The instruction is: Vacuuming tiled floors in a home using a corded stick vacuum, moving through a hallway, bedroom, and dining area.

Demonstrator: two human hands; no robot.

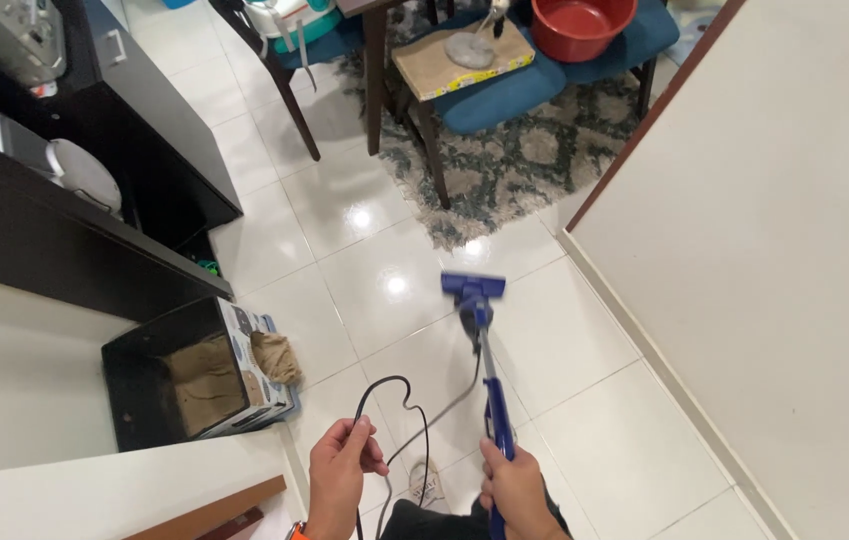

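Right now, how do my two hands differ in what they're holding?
The left hand pinches a thin black cord that loops loosely in the air; the right hand wraps a rigid blue vacuum wand angled down to the floor. Both are closed, held low in front.

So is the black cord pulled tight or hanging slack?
Slack. The black cord bulges up in a loose loop above the left hand that pinches it, while the right hand grips the blue vacuum wand.

Blue stick vacuum [479, 340] tilted, head on tile; looped black cord [396, 395].
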